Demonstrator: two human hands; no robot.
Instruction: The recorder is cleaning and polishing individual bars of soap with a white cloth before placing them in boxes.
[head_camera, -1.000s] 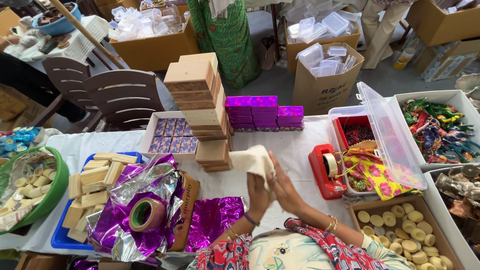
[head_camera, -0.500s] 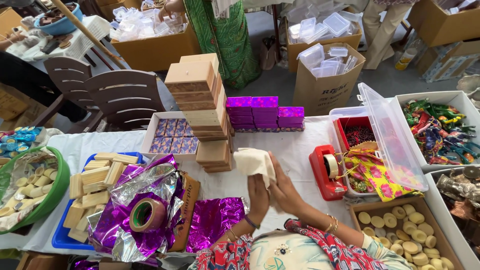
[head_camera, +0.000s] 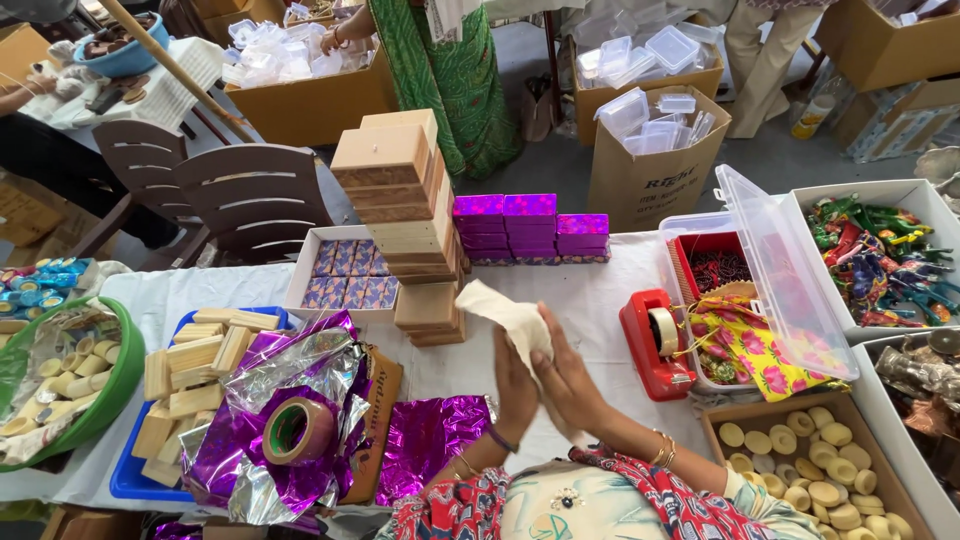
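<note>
Both hands are raised above the near edge of the tabletop, palms facing each other, with a cream cloth sandwiched between them. Left hand is pressed flat against the cloth from the left; right hand is pressed against it from the right, fingers extended, not curled. So the grip is a flat palm-to-palm press on the lower part of the cloth, not a pinch. The cloth's free part sticks out above the fingertips and leans up and to the left, its long axis running from the palms toward the stack of tan blocks just beyond it. Whether the cloth tip touches the stack cannot be told. Both hands are equally on the cloth; the left one is nearer the stack. Left of the grip and lower: crumpled purple foil with a brown tape roll lying on it, and a blue tray of tan bars. Right of the grip: a red tape dispenser, near but apart. Beyond the grip: a row of purple wrapped boxes.
</note>
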